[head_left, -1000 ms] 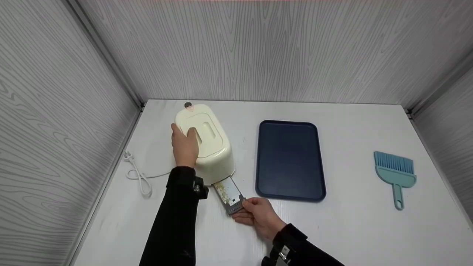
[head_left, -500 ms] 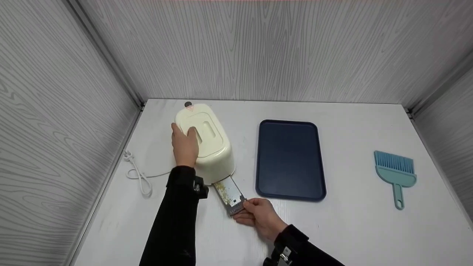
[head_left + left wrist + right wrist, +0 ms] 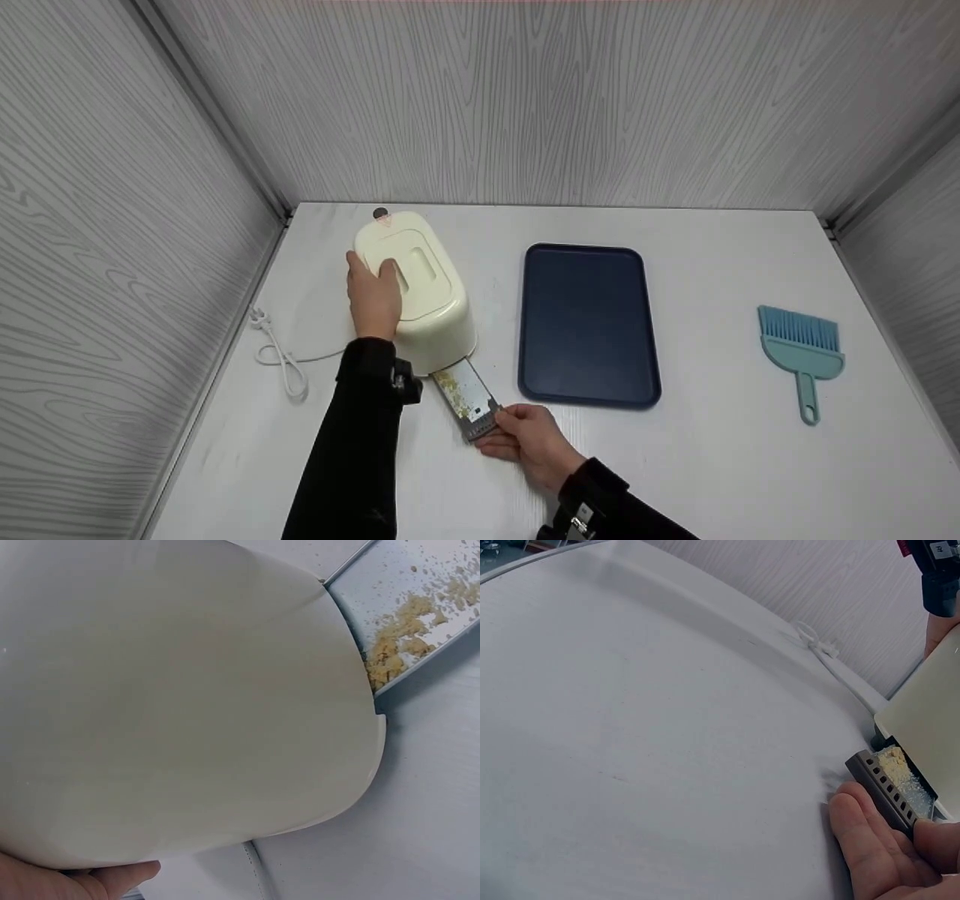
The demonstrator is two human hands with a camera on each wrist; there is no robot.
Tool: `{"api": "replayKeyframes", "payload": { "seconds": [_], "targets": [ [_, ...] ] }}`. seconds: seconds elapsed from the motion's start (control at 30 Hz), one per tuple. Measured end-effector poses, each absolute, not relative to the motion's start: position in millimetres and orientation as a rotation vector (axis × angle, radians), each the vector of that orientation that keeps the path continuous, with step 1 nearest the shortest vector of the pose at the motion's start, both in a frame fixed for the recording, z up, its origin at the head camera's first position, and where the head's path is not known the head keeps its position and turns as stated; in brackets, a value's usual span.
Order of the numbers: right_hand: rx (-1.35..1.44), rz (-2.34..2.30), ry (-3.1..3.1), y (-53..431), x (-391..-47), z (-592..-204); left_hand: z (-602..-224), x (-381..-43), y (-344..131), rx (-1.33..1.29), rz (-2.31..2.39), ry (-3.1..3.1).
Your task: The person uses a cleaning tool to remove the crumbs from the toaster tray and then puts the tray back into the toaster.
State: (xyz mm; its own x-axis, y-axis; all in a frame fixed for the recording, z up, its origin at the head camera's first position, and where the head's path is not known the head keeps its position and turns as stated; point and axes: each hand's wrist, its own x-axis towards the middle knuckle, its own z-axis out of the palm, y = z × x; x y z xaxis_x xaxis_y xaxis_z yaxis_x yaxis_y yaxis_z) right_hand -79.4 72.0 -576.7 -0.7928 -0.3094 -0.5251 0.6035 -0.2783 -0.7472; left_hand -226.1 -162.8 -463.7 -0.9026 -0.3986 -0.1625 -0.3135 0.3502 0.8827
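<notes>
The head view is looking down across the table (image 3: 712,465); close wrist views are sharing the crumb tray (image 3: 366,594).

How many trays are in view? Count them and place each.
2: the crumb tray, sticking out of the toaster and pinched by the right hand; the blue tray, lying to the toaster's right.

Cream appliance (image 3: 180,705) fills most of view, left hand (image 3: 52,883) touching its left side. Metal tray (image 3: 367,596) juts from near end, yellow crumbs (image 3: 405,626) along left edge. Pale cord (image 3: 255,864) on worktop (image 3: 442,780), left.
</notes>
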Motion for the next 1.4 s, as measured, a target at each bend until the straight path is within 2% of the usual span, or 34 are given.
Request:
{"api": "replayKeyframes", "payload": {
  "seconds": [1.4],
  "targets": [
    [0.378, -2.112, 1.377, 78.0, -76.3, -579.6, -463.6, -230.9, -168.5, 0.715, -1.601, -2.514]
  ]
}}
